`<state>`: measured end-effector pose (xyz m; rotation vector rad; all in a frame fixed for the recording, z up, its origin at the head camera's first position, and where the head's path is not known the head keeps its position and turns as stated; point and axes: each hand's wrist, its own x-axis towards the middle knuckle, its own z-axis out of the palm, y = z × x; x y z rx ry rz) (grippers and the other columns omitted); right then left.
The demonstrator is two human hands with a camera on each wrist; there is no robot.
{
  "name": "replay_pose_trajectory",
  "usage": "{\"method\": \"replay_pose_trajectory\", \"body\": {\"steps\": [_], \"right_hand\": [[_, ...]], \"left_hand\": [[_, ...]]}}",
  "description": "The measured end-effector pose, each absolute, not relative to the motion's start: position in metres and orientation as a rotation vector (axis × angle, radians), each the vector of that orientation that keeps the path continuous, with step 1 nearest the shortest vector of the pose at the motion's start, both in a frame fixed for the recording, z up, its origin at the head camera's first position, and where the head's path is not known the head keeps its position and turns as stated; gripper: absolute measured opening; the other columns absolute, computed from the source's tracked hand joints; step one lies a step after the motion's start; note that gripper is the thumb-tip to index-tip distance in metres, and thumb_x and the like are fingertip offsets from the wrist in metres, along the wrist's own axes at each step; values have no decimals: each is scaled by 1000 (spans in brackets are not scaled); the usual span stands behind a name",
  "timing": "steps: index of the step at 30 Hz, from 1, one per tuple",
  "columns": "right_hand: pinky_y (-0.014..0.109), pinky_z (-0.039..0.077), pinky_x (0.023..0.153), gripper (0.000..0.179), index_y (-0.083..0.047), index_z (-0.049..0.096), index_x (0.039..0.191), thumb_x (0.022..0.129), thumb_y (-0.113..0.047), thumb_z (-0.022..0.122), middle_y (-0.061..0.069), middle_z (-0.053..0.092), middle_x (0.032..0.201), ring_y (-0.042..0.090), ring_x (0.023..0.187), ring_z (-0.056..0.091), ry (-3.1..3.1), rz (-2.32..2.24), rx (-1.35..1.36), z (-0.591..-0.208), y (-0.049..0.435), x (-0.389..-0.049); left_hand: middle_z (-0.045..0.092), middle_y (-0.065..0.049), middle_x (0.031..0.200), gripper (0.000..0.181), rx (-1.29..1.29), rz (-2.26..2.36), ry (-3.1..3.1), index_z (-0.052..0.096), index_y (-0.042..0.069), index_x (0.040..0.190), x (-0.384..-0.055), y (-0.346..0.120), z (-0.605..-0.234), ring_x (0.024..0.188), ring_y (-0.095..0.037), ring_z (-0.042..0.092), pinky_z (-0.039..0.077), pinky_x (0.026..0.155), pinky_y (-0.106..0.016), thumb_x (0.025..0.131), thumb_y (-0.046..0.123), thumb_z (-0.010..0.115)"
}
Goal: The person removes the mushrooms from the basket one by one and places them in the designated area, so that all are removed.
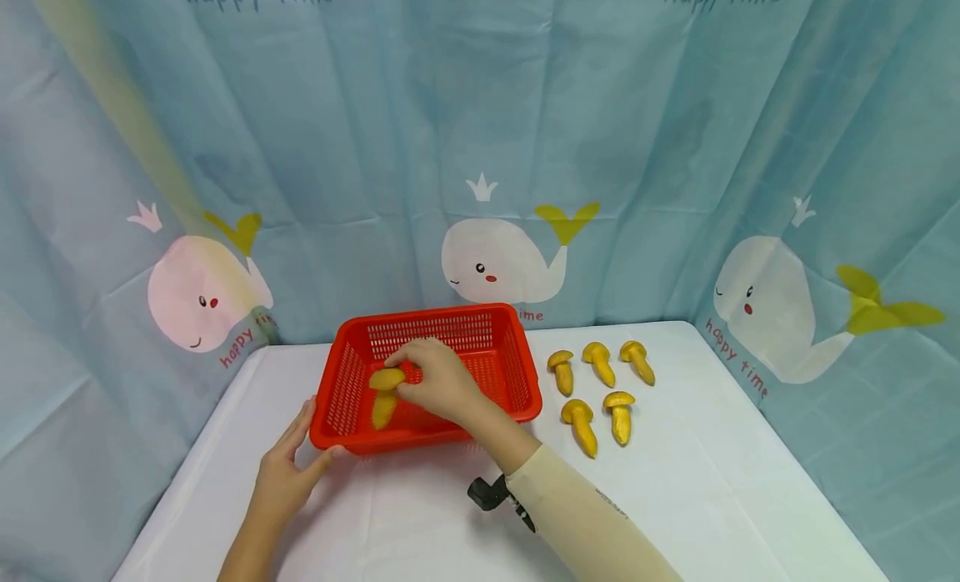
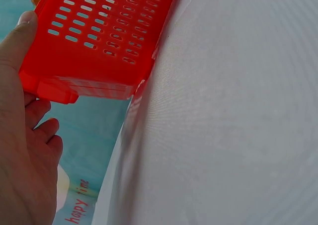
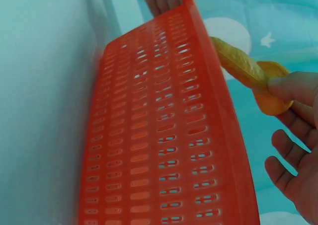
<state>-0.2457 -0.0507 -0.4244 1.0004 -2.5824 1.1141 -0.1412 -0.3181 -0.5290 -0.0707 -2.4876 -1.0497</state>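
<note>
A yellow mushroom (image 1: 385, 407) hangs stem down over the left part of a red plastic basket (image 1: 423, 440). My right hand (image 1: 438, 380) pinches it near the cap between thumb and fingers. In the right wrist view the mushroom (image 3: 241, 66) shows above the basket's rim, its stem tip hidden behind the rim, while the lower fingers are bent clear of it. My left hand (image 1: 285, 469) grips the basket's near left corner. In the left wrist view the thumb (image 2: 22, 34) lies at the rim and the other fingers curl below the corner.
Several more yellow mushrooms (image 1: 620, 415) lie in two rows on the white table (image 1: 697, 499), right of the basket. A light blue curtain (image 1: 360, 257) with whale prints encloses the back and sides. A black wrist camera (image 1: 487, 493) sits by the right sleeve.
</note>
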Motion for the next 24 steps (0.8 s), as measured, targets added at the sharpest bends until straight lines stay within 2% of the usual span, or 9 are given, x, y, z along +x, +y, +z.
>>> {"method": "replay_pose_trajectory", "body": {"steps": [5, 9, 14, 17, 21, 24], "right_hand": [[22, 53, 95, 27, -28, 74, 112, 88, -17, 79, -19, 66, 113, 5, 112, 55, -2512, 1187, 985, -424, -37, -238], [27, 57, 91, 28, -28, 73, 113, 88, -16, 78, -19, 65, 114, 10, 111, 57, -2471, 1281, 1002, -424, -26, -229], [33, 58, 92, 30, -28, 73, 115, 88, -15, 77, -19, 66, 116, 7, 114, 56, -2418, 1323, 1041, -420, -13, -217], [30, 58, 94, 31, -28, 73, 115, 88, -14, 77, -18, 66, 118, 4, 116, 55, -2390, 1331, 1063, -416, -5, -210], [26, 56, 92, 32, -28, 73, 115, 88, -12, 77, -19, 66, 118, 4, 116, 56, -2362, 1382, 1082, -414, 7, -200], [27, 57, 92, 33, -30, 73, 116, 88, -12, 76, -18, 66, 119, 5, 117, 56, -2328, 1452, 1099, -412, 19, -193]], "left_hand": [[39, -2, 163, 90, -58, -1050, -2490, 34, 27, 161, -141, -318, -526, 149, 4, 30, 22, 100, 4, 86, 28, 84], [39, -2, 163, 91, -48, -1047, -2493, 34, 27, 161, -142, -318, -527, 148, 8, 29, 22, 100, 4, 86, 28, 85], [39, -3, 162, 91, -64, -1053, -2479, 34, 27, 160, -142, -317, -527, 150, -3, 33, 23, 101, 4, 85, 26, 85], [40, -3, 162, 91, -59, -1054, -2477, 34, 29, 160, -143, -317, -526, 151, -8, 34, 23, 100, 4, 85, 27, 85], [40, -5, 162, 90, -53, -1052, -2486, 34, 29, 160, -142, -318, -527, 149, 1, 33, 23, 100, 4, 86, 28, 85], [39, -3, 162, 90, -51, -1050, -2499, 33, 28, 161, -142, -319, -529, 147, 9, 30, 23, 100, 3, 86, 28, 84]]}}
